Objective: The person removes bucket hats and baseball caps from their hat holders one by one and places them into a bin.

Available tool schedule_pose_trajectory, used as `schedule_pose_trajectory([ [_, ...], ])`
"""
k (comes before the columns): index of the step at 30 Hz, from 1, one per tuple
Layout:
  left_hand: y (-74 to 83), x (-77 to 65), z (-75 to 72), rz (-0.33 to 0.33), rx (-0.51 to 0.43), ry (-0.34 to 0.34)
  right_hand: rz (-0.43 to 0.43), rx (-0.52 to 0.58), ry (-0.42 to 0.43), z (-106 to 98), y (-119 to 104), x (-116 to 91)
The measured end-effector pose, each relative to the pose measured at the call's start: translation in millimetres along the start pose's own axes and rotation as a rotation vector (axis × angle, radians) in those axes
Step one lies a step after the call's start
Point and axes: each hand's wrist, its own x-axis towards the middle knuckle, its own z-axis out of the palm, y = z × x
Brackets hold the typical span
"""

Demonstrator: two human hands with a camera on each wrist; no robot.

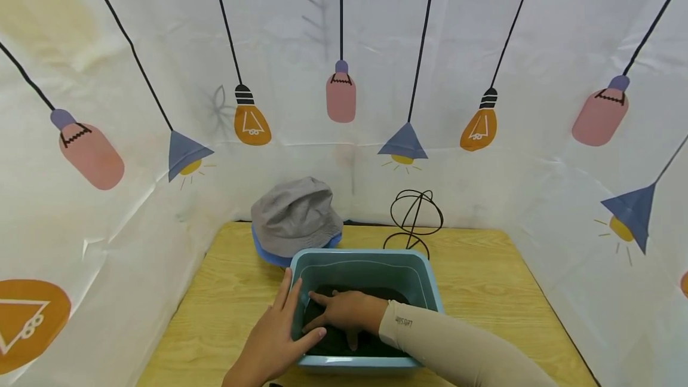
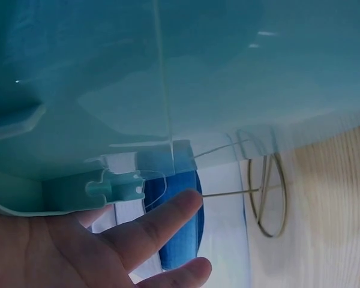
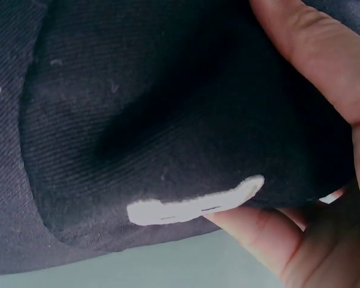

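Observation:
A blue-green plastic bin (image 1: 365, 254) stands on the table in the head view. Inside it lies a dark twill cloth hat (image 3: 168, 132) with a white patch (image 3: 198, 204). My right hand (image 1: 349, 310) reaches down into the bin, fingers spread over the dark cloth; in the right wrist view one fingertip disappears behind the patch's edge. At the bin's left side my left hand (image 1: 276, 333) rests with straight fingers along the rim, its thumb stretched over the near left corner. The left wrist view shows its fingers (image 2: 162, 231) extended beside the bin's wall.
Behind the bin on the left, a grey bucket hat (image 1: 295, 217) sits on a blue one (image 1: 269, 255). A black wire stand (image 1: 412, 220) is at the back right. White sheeting (image 1: 344, 178) printed with lamps surrounds the wooden table (image 1: 484, 279).

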Motion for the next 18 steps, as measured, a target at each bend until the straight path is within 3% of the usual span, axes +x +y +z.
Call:
schedule_pose_trajectory([
  [13, 2.5, -0.9, -1.4, -0.01, 0.012, 0.01, 0.01, -0.004, 0.007, -0.8, -2.7, -1.0],
  [18, 4.1, -0.8, -0.9, -0.022, 0.021, 0.007, -0.03, 0.031, -0.011, -6.1, 0.7, -5.1],
])
